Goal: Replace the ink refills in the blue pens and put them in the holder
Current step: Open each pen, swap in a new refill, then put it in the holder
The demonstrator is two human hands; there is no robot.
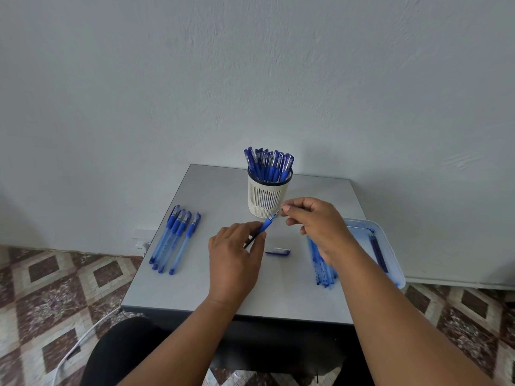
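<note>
Head view: a small grey table [211,190] stands against a pale wall. Over its middle, the left hand [235,263] grips a blue pen [264,225] by the grip section, fingers curled round it, the pen slanting up to the right with a dark refill end sticking out below the hand. The right hand [315,221] pinches the pen's tip between thumb and forefinger, the other fingers loosely curled.

Just behind the hands, a white slotted holder [266,197] stands upright, filled with capped blue pens [269,162]. On the table's left side lie 4 capped pens [174,240] side by side. A loose cap [278,252] lies on the table between the 2 hands. Under the right wrist lies a bundle of clear blue barrels [323,271]. At the right edge a clear tray [390,246] holds dark blue refills [377,252]. The floor [55,288] is patterned tile, with a white cable [80,338] across it.
</note>
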